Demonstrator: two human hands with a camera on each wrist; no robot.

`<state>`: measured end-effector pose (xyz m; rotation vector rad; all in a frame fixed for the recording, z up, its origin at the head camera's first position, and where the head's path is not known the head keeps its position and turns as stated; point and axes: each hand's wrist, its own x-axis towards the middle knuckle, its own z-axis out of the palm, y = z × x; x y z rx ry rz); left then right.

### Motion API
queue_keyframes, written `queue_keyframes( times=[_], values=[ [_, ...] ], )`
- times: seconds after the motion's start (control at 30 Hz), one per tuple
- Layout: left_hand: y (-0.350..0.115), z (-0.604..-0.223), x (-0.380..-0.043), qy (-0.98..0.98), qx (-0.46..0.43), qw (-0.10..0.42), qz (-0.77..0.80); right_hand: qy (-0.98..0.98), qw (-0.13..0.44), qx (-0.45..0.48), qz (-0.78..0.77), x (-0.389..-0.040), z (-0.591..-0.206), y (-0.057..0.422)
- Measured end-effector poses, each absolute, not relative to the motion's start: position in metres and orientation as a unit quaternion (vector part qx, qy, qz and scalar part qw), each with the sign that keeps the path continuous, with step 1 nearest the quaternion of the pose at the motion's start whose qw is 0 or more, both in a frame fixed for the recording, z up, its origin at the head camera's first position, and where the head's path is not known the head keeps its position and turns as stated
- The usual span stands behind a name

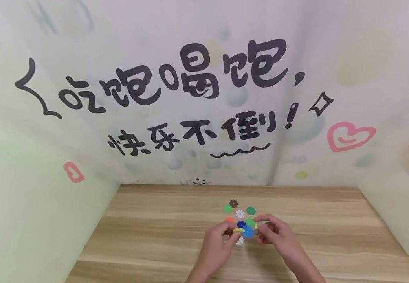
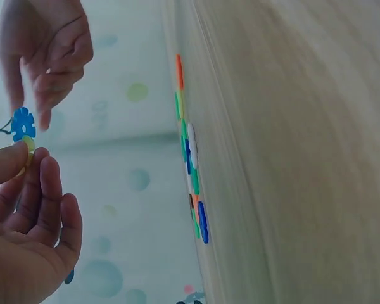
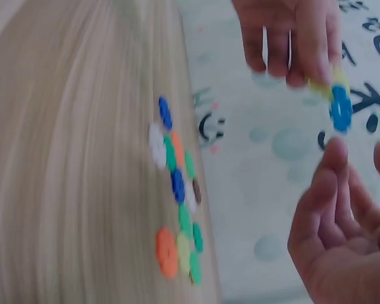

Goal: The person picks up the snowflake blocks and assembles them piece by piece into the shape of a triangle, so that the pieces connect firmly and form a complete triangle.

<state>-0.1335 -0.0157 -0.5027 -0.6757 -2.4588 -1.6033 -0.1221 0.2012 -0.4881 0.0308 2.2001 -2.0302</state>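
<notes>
My left hand [image 1: 215,244] pinches a yellow notched plastic disc [image 1: 238,230] between thumb and fingers, above the table. Joined to its edge is a blue notched disc [image 1: 248,232], which in the left wrist view stands up beyond the fingertips as a blue flower shape [image 2: 23,124]. Just to the right, my right hand [image 1: 279,236] is raised with its fingers bent loosely. Its thumb and fingers stand apart in the right wrist view, with nothing between them, and a fingertip comes close under the blue disc [image 3: 340,109].
Several loose notched discs lie flat beyond and beneath the hands, including a brown one [image 1: 233,203], a dark green one [image 1: 251,210] and a white one [image 1: 240,214]. The wooden table [image 1: 154,228] meets a printed cloth wall [image 1: 169,173] at the back, with pale walls at both sides.
</notes>
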Motion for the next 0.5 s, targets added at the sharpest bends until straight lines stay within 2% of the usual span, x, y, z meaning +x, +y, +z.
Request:
queue_keyframes(
  times=[0.2,0.5],
  values=[
    [-0.025,-0.504,-0.133,-0.813,-0.208,0.063,-0.541,0.723,0.022,0.114,-0.682,-0.129,-0.5,0.212],
    [-0.023,-0.503,-0.137,-0.807,-0.216,0.063,-0.546,0.759,-0.016,0.123,-0.64,-0.148,-0.514,0.227]
  ],
)
